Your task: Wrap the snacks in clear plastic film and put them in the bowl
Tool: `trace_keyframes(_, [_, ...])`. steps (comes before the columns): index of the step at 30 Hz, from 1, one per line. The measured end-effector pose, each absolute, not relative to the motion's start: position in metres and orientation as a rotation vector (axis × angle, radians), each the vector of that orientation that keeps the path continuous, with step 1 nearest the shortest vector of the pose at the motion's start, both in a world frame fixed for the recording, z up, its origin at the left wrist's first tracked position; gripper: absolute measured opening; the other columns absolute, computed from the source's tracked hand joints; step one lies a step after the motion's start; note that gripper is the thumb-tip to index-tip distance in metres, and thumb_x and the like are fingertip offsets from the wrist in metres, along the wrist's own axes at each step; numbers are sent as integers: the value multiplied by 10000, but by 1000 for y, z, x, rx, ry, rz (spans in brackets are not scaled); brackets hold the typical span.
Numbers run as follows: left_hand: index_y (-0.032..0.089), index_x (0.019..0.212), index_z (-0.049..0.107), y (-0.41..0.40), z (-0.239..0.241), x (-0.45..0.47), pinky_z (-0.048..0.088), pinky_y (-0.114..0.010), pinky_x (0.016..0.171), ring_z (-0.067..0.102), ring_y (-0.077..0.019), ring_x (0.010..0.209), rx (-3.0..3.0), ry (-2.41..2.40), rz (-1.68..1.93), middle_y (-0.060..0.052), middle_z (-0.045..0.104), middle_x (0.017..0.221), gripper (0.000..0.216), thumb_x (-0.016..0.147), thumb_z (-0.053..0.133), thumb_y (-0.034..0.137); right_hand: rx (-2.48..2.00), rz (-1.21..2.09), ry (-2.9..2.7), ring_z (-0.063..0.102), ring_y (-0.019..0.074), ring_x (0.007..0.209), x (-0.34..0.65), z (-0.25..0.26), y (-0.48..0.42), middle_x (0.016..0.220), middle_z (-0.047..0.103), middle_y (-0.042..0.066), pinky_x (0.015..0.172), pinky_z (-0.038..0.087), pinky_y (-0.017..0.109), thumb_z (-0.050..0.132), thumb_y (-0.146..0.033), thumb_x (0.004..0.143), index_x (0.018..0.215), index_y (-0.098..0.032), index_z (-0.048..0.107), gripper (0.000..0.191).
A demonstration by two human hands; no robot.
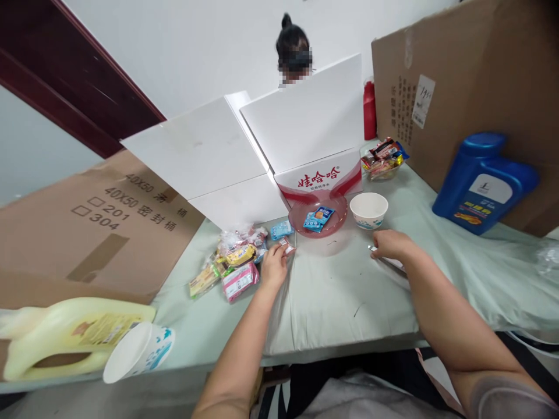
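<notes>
My left hand [274, 266] has its fingers closed on a small red-and-white packet [287, 247], low over the table. Just to its left lies a pile of wrapped snacks [241, 256], with a pink-and-white packet [240, 283] at the near side. Blue packets [282, 230] rest beyond my fingertips. Near the white paper bowl [369, 211], my right hand [393, 244] is closed, and a small shiny bit pokes out at its fingertips. What it grips is mostly hidden. Blue packets [319, 219] lie in the clear pink dish [299, 227] between the hands.
White carton flaps [305, 110] stand at the back, a person [293, 52] behind them. Large cardboard boxes flank both sides. A blue jug [480, 186] and a bowl of snacks [384, 160] are at right. A yellow jug [78, 337] and tilted paper cup [138, 352] are at left.
</notes>
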State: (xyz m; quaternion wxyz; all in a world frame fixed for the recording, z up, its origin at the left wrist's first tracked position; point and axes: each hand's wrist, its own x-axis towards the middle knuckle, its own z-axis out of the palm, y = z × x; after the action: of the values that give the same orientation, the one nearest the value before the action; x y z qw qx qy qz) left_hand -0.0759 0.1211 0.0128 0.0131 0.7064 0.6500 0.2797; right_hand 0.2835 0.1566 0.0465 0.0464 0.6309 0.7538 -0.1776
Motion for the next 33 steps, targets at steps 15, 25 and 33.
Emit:
trace_keyframes(15, [181, 1082, 605, 100, -10, -10, 519, -302, 731, 586, -137, 728, 1958, 1735, 1143, -61, 609, 956, 249, 847, 533, 224, 1620, -526, 3166, 600, 173, 885, 225, 25, 139, 1068, 625, 96, 730, 404, 257, 541, -252, 910, 1084, -170, 613, 205])
trace_keyframes(25, [210, 1125, 592, 100, -16, -10, 519, -347, 886, 579, -204, 1054, 2208, 1518, 1002, -89, 514, 1182, 320, 814, 651, 254, 1700, -277, 2806, 618, 199, 839, 221, 31, 136, 1024, 648, 93, 679, 391, 273, 520, -301, 921, 1059, -200, 674, 229])
trace_keyframes(33, [215, 1123, 575, 97, -11, -5, 476, -408, 956, 545, -250, 1118, 2285, 1569, 1073, -91, 535, 1187, 517, 663, 794, 303, 1622, -353, 3140, 530, 247, 1011, 218, 22, 140, 1045, 648, 122, 909, 410, 367, 576, -210, 873, 1035, -166, 718, 220])
